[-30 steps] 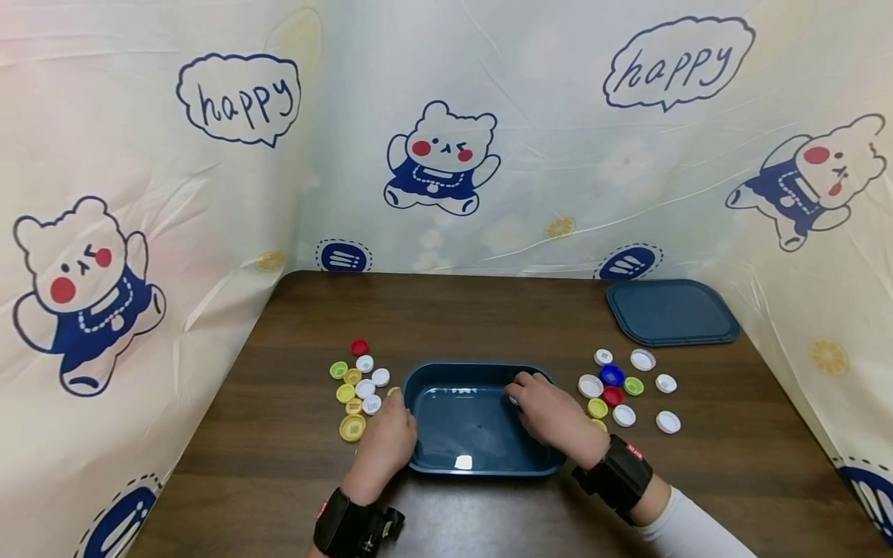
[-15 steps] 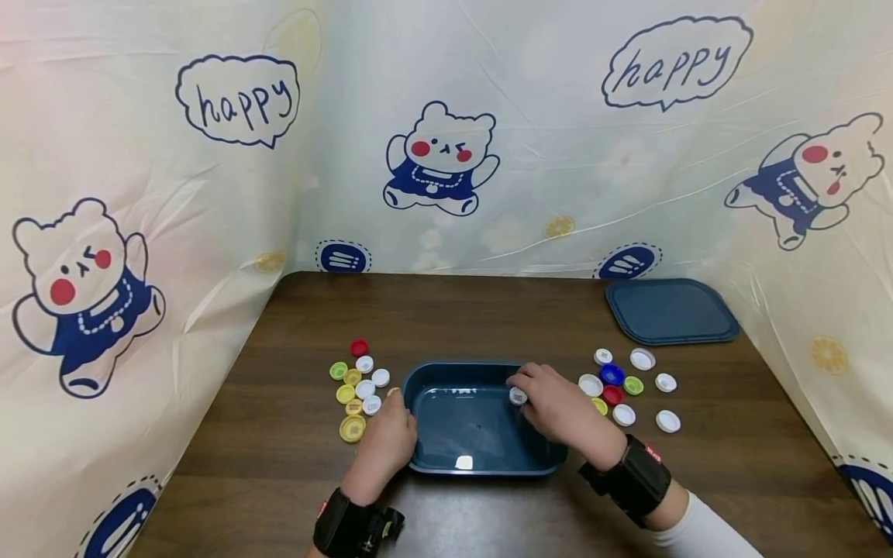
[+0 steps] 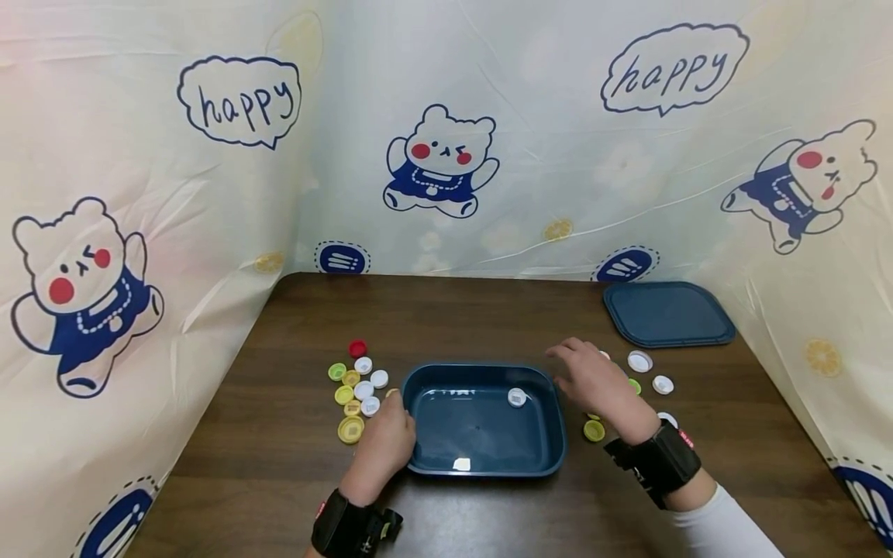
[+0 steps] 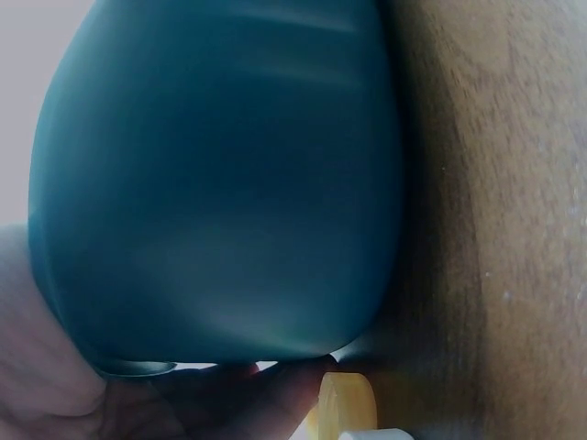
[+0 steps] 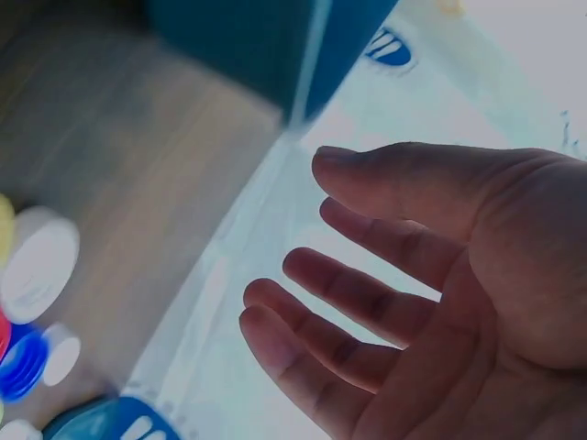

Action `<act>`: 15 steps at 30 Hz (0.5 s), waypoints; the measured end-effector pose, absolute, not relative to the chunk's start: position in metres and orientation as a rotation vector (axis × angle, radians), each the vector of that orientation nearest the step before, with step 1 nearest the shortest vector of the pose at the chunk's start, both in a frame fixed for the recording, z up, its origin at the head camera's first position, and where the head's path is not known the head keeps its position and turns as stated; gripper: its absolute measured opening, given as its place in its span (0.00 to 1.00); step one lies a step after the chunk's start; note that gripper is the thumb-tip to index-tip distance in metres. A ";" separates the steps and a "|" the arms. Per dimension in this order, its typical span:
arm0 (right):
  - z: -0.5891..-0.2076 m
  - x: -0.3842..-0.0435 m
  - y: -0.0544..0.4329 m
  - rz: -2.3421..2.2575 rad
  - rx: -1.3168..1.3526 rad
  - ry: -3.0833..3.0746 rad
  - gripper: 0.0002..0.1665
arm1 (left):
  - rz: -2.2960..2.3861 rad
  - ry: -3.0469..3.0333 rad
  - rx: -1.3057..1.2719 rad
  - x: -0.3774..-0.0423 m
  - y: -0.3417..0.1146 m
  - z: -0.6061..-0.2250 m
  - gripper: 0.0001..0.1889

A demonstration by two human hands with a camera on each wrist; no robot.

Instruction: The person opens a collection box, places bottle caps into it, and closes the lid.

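Note:
A dark blue rectangular tray [image 3: 481,434] stands in the middle of the table. My left hand [image 3: 387,438] holds its left side; in the left wrist view the thumb lies at the rim and the fingers reach along the wall [image 4: 220,202]. One white bottle cap [image 3: 517,397] lies inside the tray, right of the middle. My right hand [image 3: 596,384] is in the air beyond the tray's right rim, over the right-hand group of caps. The right wrist view shows its fingers [image 5: 358,298] spread and loosely bent, holding nothing. This hand hides several caps in the head view.
Yellow, white, green and red caps [image 3: 363,390] lie left of the tray. On the right are white caps [image 3: 639,361], a yellow cap [image 3: 594,431] and a blue cap [image 5: 23,365]. A flat blue lid [image 3: 670,314] lies at the back right, before a printed curtain [image 3: 558,155].
My right hand has let go of the white cap, leaving it in the tray, and has moved right, out over the caps. The left hand has stayed at the tray.

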State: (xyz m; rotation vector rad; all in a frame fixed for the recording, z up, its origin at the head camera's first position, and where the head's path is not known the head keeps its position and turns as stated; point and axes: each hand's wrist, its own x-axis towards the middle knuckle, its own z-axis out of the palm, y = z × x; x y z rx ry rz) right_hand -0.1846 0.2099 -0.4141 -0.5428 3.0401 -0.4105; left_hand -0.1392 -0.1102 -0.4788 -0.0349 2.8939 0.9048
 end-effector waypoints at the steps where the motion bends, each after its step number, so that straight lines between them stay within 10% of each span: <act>1: -0.415 -0.187 0.214 -0.407 -0.525 3.045 0.25 | 0.907 2.895 -0.034 -0.139 -0.110 -0.479 0.17; 15: -0.450 -0.226 0.265 -0.346 -0.327 3.055 0.23 | 0.896 2.885 -0.042 -0.139 -0.110 -0.480 0.17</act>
